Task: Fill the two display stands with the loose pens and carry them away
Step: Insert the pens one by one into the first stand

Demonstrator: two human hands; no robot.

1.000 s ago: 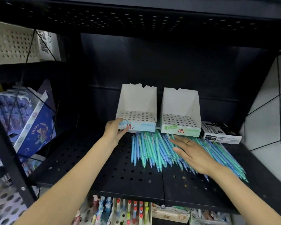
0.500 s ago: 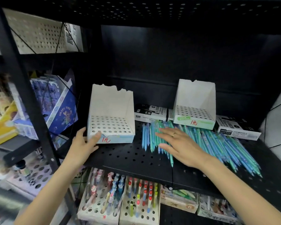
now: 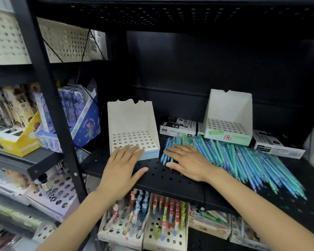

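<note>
Because the black shelf (image 3: 170,176) is smooth and its front edge has no lip, the big heap of pens (image 3: 243,160) could roll off it if swept carelessly; that is my main worry. The heap lies fanned out to the right of the near stand (image 3: 134,129), running under the front of the far stand (image 3: 228,122), which sits well right of the near one and toward the back. Both stands look empty, every hole bare, so filling has not begun. Being light card, the near stand could slide or tip if pressed on its low front edge. The left hand (image 3: 121,167) lies flat with straight fingers resting on that front edge, grasping nothing. The right hand (image 3: 187,163), just right of the near stand, rests flat and relaxed on the heap's near end, gripping no pen; a hurried grab there could scatter pens.
</note>
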